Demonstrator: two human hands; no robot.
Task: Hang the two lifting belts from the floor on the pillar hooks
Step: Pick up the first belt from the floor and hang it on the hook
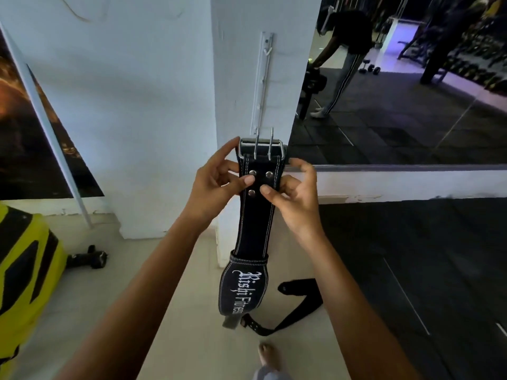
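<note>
White pillar (247, 78) ahead; your left hand (216, 185) and right hand (293, 193) both pinch the belt (256, 215) below its buckle (260, 148).

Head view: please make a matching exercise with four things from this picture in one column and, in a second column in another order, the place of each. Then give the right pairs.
Things:
1. held belt
2. second belt
3. hook rail
4. dumbbell

Places:
A. fixed upright on the white pillar
B. flat on the floor at the foot of the pillar, beside the black mat
C. on the floor at the left, by the yellow object
D. between the left hand and the right hand, buckle end up

Pairs: 1-D, 2-B, 3-A, 4-C
</note>
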